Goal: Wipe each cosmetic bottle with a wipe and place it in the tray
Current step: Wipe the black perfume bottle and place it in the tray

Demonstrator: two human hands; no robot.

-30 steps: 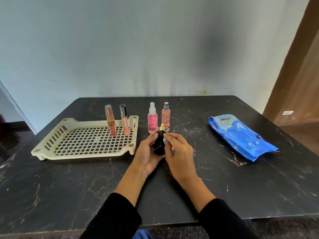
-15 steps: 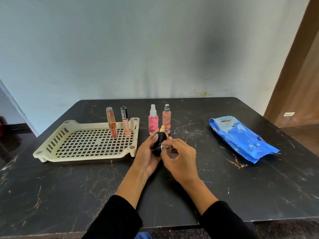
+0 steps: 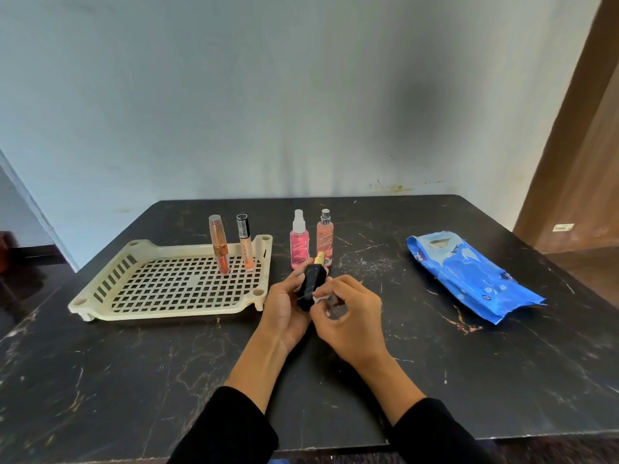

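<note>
My left hand (image 3: 284, 313) grips a small black bottle (image 3: 312, 286) with a gold cap above the table's middle. My right hand (image 3: 348, 313) pinches a small white wipe (image 3: 321, 299) against the bottle's lower side; most of the wipe is hidden by the fingers. A cream perforated tray (image 3: 167, 306) lies to the left. Two slim tubes stand at its back right: an orange one (image 3: 219, 244) and a peach one with a black cap (image 3: 245, 242). Just behind my hands stand a pink spray bottle (image 3: 298, 241) and a peach spray bottle (image 3: 325, 237) on the table.
A blue wipes pack (image 3: 469, 272) lies on the right of the black marble table (image 3: 435, 380). A pale wall runs behind the table and a brown wooden door (image 3: 576, 162) stands at the right. The table's front edge is near my sleeves.
My right hand has slid from the bottle's upper side down to its lower part, curling its fingers round the wipe. The left hand keeps its hold on the bottle.
</note>
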